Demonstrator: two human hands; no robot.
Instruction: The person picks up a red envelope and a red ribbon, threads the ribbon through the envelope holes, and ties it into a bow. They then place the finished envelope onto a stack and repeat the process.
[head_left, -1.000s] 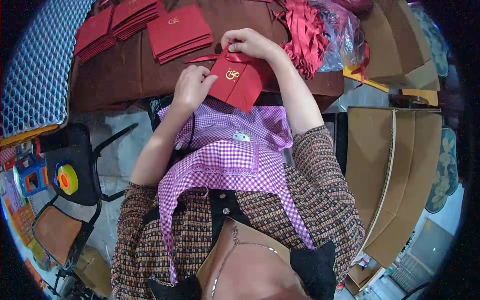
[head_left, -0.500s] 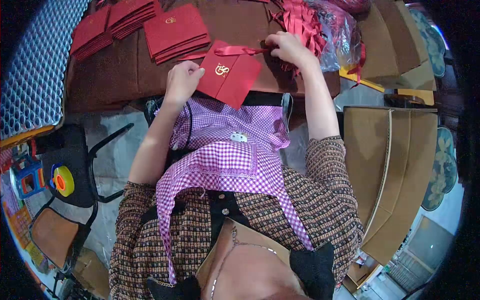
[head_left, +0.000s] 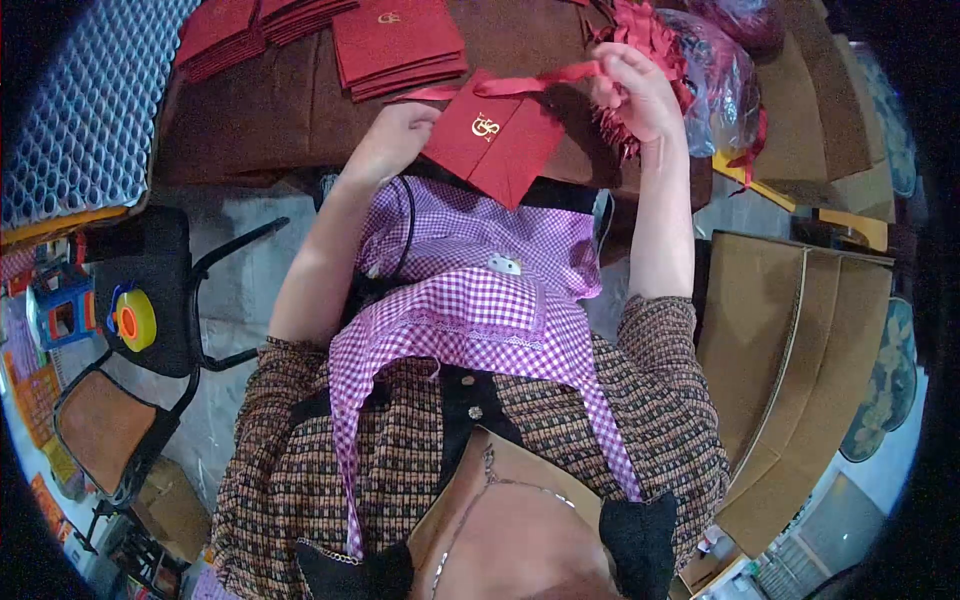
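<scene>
Head view: both hands at 12 o'clock, working one red envelope over the bench edge.

Your left hand (head_left: 398, 135) has its grip closed on the left edge of the red envelope (head_left: 500, 150), which is tilted, gold emblem up, with its lower corner hanging over your checked apron (head_left: 470, 300). Your right hand (head_left: 635, 92), at 1 o'clock, has its grip pinched shut on the ribbon (head_left: 520, 85), which runs taut from the envelope's top edge to the fingers. Stacks of red envelopes (head_left: 400, 45) lie on the brown bench (head_left: 270, 120) just beyond. A bagged bundle of red ribbons (head_left: 715, 75) sits just beside the right hand. Cardboard sheets (head_left: 790, 340) lean at 3 o'clock. A black chair (head_left: 150, 270) with a yellow tape roll (head_left: 135, 318) stands at 9 o'clock.
</scene>
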